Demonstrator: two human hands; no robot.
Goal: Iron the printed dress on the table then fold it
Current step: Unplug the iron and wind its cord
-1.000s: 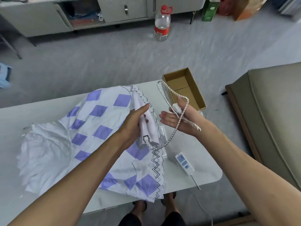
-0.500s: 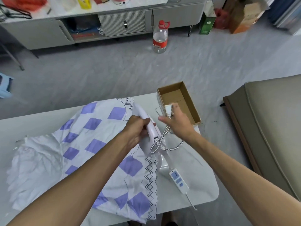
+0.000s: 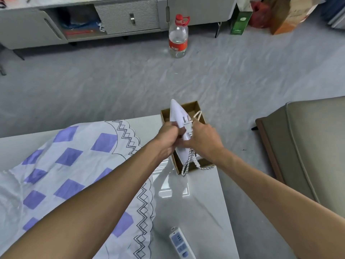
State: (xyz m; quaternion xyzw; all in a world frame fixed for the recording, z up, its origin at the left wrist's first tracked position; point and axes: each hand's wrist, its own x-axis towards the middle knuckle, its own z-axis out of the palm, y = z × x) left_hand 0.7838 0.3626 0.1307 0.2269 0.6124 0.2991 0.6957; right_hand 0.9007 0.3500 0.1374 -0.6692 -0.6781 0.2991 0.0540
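The printed dress lay spread and rumpled over the left half of the white table, its purple diamonds and black zigzag hem running from about nine o'clock down to six. Both arms reached across it toward the table's one o'clock corner, where an open cardboard box sat at the edge.

Over that box the left hand gripped the white iron, fingers curled tight round its body, the pointed nose aimed at twelve o'clock. The right hand closed in from three o'clock and held the plug against the iron's side, prongs pointing away from the person. Its fingers were wrapped round the plug and the braided cord. One loop of cord stuck up past the knuckles; the rest hung down and trailed over the box's near wall.

A blue-and-white power strip lay on the bare tabletop at five o'clock. Across the grey floor, at twelve, a clear bottle with a red cap and label stood before a low cabinet. An olive upholstered seat stood at three o'clock.
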